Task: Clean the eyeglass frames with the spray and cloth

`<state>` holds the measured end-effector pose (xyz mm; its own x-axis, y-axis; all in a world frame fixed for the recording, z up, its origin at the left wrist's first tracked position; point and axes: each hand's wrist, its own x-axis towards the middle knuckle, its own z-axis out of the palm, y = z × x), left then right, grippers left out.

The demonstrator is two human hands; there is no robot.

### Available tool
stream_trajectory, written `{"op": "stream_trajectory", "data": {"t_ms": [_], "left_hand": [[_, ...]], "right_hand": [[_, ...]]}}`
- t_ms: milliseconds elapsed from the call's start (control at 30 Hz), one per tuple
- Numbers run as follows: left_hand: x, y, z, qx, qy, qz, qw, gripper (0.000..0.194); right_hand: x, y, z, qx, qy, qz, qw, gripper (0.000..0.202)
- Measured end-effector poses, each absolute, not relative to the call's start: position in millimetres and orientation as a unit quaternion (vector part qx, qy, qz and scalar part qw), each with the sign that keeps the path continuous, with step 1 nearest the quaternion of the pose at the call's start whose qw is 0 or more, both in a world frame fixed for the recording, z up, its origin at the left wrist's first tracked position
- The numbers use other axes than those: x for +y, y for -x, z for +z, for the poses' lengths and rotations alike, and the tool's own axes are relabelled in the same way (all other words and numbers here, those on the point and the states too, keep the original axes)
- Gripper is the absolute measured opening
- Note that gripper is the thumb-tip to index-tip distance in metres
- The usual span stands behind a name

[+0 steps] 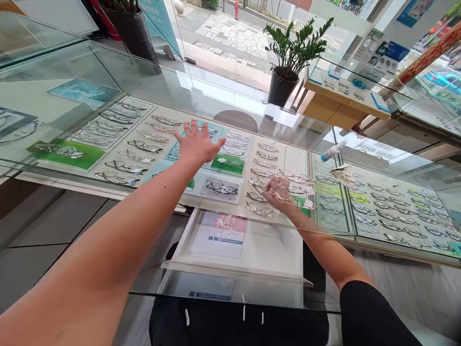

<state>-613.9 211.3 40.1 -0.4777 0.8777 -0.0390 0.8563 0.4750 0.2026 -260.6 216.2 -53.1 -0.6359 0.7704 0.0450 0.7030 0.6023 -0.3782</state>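
Observation:
My left hand [198,142] lies flat with fingers spread on top of the glass counter [201,91], above the display of eyeglasses. Under the glass, my right hand [278,190] reaches in from the open near side, its fingers curled among the frames. A pair of eyeglasses [256,196] sits at its fingertips, and more eyeglasses [295,178] show beside it. Glare and the frames hide what the fingers hold, if anything. Close by, a clear tray [236,191] carries dark-rimmed eyeglasses [220,186].
An open white drawer [273,254] with a printed sheet [219,240] juts out below the counter. Further right on the glass are a small bottle [333,151] and a crumpled cloth [343,175]. Potted plants [284,86] stand beyond the counter.

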Motion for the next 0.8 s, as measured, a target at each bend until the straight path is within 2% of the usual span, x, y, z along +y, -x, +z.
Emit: {"op": "stream_trajectory", "data": {"t_ms": [100, 233, 300, 467, 567, 633, 700, 800], "left_hand": [[213.2, 616.2, 36.4, 0.853, -0.51, 0.088, 0.067, 0.111], [214.3, 618.2, 33.1, 0.849, -0.515, 0.1, 0.066, 0.113], [214.1, 618.4, 33.1, 0.847, -0.517, 0.1, 0.067, 0.113], [214.4, 618.1, 34.3, 0.849, -0.514, 0.106, 0.068, 0.114], [215.2, 618.9, 33.5, 0.847, -0.516, 0.107, 0.073, 0.116], [215.6, 619.7, 32.7, 0.846, -0.517, 0.108, 0.076, 0.118], [215.6, 620.4, 32.2, 0.847, -0.515, 0.112, 0.076, 0.118], [214.9, 620.2, 33.2, 0.848, -0.513, 0.112, 0.076, 0.116]], "right_hand": [[159.5, 260.1, -40.3, -0.883, 0.402, 0.23, 0.073, 0.006], [101.0, 249.3, -3.4, -0.849, 0.346, 0.398, -0.012, 0.011], [81.6, 242.2, 26.3, -0.82, 0.314, 0.478, -0.018, 0.013], [71.6, 228.4, 121.7, -0.832, 0.204, 0.517, -0.011, 0.019], [99.1, 224.2, 175.7, -0.865, 0.205, 0.458, 0.022, 0.017], [133.0, 223.8, 198.7, -0.901, 0.227, 0.366, 0.047, 0.013], [176.5, 224.9, 205.4, -0.933, 0.262, 0.235, 0.073, 0.008], [245.1, 226.3, 186.7, -0.943, 0.312, 0.092, 0.075, 0.007]]}}
